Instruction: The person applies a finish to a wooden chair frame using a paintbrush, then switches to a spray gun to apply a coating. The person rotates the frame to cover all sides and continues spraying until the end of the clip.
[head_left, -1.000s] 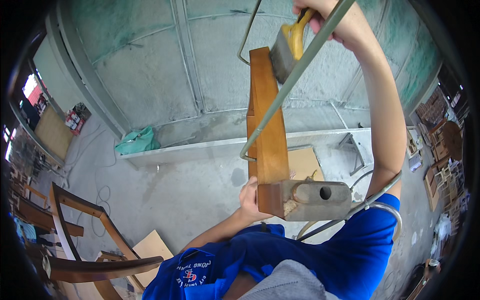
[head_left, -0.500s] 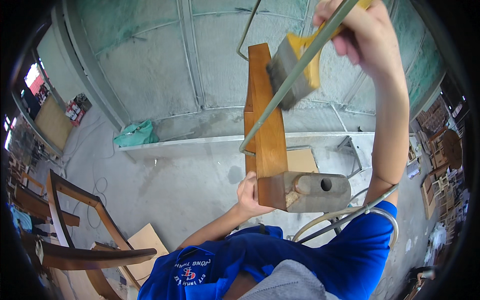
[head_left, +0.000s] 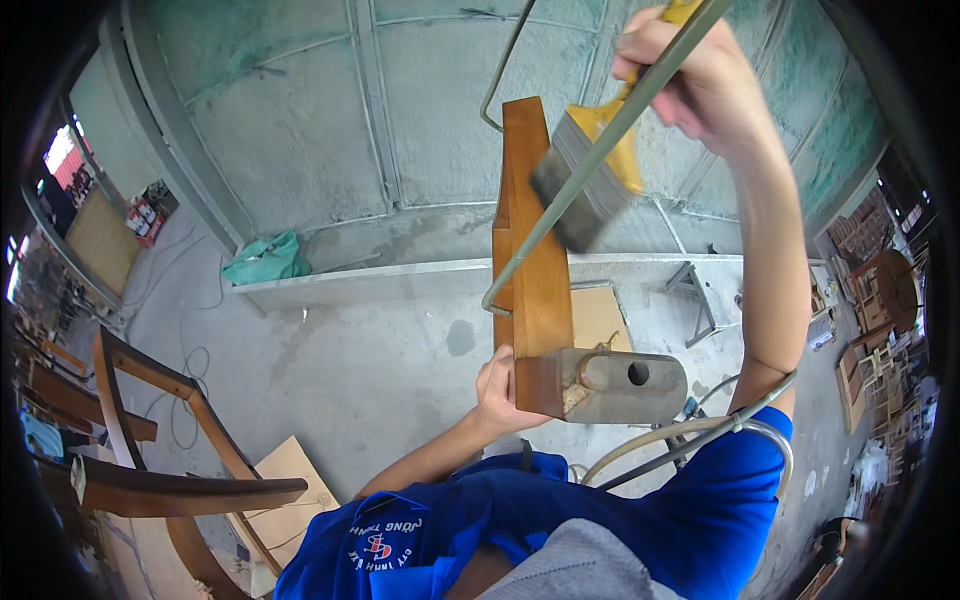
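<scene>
A brown wooden furniture part (head_left: 540, 290) hangs upright in front of me, its near end a grey-brown block with rounded sides and a dark round hole (head_left: 638, 373). My left hand (head_left: 497, 393) is closed around its lower left edge; some of the fingers are hidden behind the wood. Up at the right, my right hand (head_left: 690, 85) grips the yellow handle of a wide paintbrush (head_left: 590, 185). The dark bristles are blurred and lie at the part's right edge; whether they touch it I cannot tell. A green metal hook (head_left: 600, 150) crosses in front of brush and wood.
Behind stands a green-stained booth wall (head_left: 290, 120) with a low ledge (head_left: 390, 280) and a green bag (head_left: 268, 258) on it. A dark wooden frame (head_left: 180, 385) is at the left. Hoses (head_left: 690, 430) loop by my right arm; a metal stand (head_left: 697, 300) is beyond.
My right hand and the paintbrush have moved down a little along the wooden part. The part has shifted slightly, while my left hand keeps its hold.
</scene>
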